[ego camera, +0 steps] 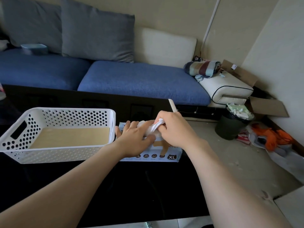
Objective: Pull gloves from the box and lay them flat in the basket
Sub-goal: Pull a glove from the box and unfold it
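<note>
The glove box [150, 152] lies flat on the black table [134, 191], just beside the white basket [57, 134], at its 3 o'clock. The left hand [134, 137] rests spread on the box top, apparently to hold it down. The right hand [174, 129] pinches a white glove [155, 128] bunched at the opening, partly drawn out. The basket holds no glove as yet; its tan floor is bare. Judgement: extraction under way, laying not yet begun.
</note>
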Demonstrator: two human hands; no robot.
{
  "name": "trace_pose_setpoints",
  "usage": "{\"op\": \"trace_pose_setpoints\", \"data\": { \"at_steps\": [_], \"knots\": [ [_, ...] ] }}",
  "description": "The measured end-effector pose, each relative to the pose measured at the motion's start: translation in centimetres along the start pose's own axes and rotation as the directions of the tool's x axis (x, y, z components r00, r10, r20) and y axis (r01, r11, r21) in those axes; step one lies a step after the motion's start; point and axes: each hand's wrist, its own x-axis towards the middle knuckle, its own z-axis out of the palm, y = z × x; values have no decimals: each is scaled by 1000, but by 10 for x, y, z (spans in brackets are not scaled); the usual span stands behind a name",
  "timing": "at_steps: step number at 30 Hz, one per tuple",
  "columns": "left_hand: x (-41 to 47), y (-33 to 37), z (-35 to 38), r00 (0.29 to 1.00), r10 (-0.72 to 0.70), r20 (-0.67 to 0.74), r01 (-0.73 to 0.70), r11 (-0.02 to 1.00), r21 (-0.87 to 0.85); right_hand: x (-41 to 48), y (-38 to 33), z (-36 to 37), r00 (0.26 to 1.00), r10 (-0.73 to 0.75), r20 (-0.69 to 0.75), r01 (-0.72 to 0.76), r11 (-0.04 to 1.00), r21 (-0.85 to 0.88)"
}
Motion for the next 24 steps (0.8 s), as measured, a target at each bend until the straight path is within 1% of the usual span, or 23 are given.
{"op": "trace_pose_setpoints", "data": {
  "at_steps": [3, 7, 12, 14, 18, 19, 21, 22, 23, 24],
  "knots": [
    [2, 2, -3, 999, -14, 36, 13, 1000, 14, 0, -5, 4, 1000, -15, -24, 15, 1000, 5],
    [-5, 8, -9, 1000, 15, -21, -16, 998, -60, 3, -2, 8, 984, 1, -177, 2, 1000, 15],
    [-6, 8, -10, 998, 40, -41, -43, 997, -67, 7, -2, 13, 948, 15, -318, -21, 1000, -13],
    [-5, 7, -10, 996, 64, -56, -70, 993, -98, 9, -8, 12, 918, 7, -398, 9, 999, 40],
    [-4, 9, -13, 982, 117, -149, -141, 977, -162, 14, -27, 8, 853, -27, -521, 184, 950, 252],
    [-3, 9, -12, 976, 132, -172, -161, 972, -172, 15, -31, 6, 823, -9, -568, 208, 936, 286],
    [-4, 9, -12, 976, 129, -174, -168, 958, -232, 18, -37, 0, 724, 77, -686, 234, 908, 348],
    [-6, 8, -13, 977, 118, -177, -164, 948, -274, 20, -39, -3, 681, 122, -722, 246, 890, 383],
    [-7, 8, -15, 975, 109, -193, -167, 935, -314, 20, -40, -5, 661, 153, -734, 259, 873, 414],
    [-8, 9, -18, 969, 97, -229, -175, 919, -353, 20, -41, -5, 669, 161, -725, 265, 860, 435]
  ]
}}
